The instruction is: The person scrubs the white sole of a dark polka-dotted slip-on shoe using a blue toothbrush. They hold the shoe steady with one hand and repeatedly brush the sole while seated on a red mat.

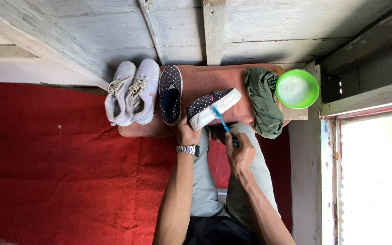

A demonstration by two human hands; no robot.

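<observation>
Right, the right hand (240, 153) is closed around the handle of a blue toothbrush (223, 123), fingers wrapped tight, brush head up against the white sole edge of a dark polka-dot slip-on shoe (213, 106). The left hand (187, 132), metal wristwatch (188, 149) on that wrist, grips the near end of the same shoe, holding it tipped on its side; exact finger spread is hidden under the shoe. The shoe sits on a reddish-brown cloth-covered low bench (205, 77), roughly at its middle, just in front of the person's knees. Its mate, a second polka-dot shoe (170, 94), lies just beside it to the left, opening up. Further left, a pair of pale grey lace-up sneakers (130, 92) rests at the bench end, touching each other. To the right of the held shoe there's a crumpled dark green cloth (264, 100) hanging over the bench edge, and beside that a green bowl (315, 93) holding something white. A red carpet (69, 163) covers the floor below; grey wooden plank wall (268, 31) behind the bench.
</observation>
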